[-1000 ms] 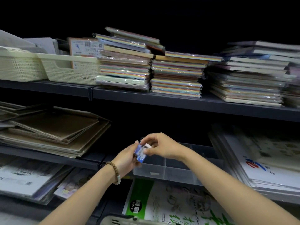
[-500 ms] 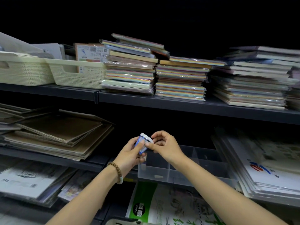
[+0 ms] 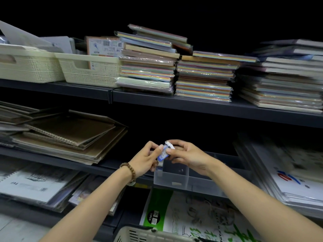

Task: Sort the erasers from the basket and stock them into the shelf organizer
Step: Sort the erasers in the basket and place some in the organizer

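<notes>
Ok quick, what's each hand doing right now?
Left hand: pinching the blue-and-white eraser.
Right hand: pinching the same eraser.

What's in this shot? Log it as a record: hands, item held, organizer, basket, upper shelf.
left hand: pinches the eraser, beaded bracelet on wrist
right hand: pinches the same eraser
eraser: blue and white, held just above the organizer
organizer: clear, divided, on the shelf below the hands
basket: rim only at the bottom edge, contents hidden
upper shelf: two cream baskets, stacks of wrapped paper
</notes>
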`<state>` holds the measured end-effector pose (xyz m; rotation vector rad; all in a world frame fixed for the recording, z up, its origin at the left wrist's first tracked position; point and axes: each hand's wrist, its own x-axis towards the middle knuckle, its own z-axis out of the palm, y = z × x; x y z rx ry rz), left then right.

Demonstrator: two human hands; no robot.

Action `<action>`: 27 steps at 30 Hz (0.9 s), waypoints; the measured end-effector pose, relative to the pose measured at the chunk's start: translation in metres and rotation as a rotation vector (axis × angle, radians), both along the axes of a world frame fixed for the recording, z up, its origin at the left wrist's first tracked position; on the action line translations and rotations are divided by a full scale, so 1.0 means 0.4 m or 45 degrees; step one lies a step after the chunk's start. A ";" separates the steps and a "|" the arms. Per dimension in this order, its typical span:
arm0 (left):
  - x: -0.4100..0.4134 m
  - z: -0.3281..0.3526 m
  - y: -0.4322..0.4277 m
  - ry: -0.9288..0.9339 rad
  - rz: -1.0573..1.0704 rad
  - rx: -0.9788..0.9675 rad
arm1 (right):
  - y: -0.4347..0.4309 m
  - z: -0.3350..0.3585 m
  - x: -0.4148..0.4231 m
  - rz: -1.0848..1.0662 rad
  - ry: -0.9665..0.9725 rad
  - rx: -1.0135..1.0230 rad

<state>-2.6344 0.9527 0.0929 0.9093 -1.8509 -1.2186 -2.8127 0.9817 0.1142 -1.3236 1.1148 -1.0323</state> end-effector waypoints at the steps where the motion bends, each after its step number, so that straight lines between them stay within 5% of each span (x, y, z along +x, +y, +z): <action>1: 0.007 -0.014 -0.005 -0.045 0.043 -0.030 | -0.005 -0.002 -0.006 -0.001 0.031 0.005; 5: 0.033 -0.089 -0.031 -0.102 0.232 0.072 | -0.031 -0.025 -0.028 -0.001 0.248 0.076; 12: 0.004 -0.146 -0.015 0.037 0.072 0.406 | -0.076 -0.074 -0.007 0.002 0.499 0.066; 21: -0.011 -0.158 -0.022 0.106 0.136 0.374 | -0.083 -0.113 0.044 -0.048 1.022 -0.320; 27: -0.009 -0.161 -0.021 0.152 0.153 0.388 | -0.067 -0.127 0.034 -0.093 0.696 -0.105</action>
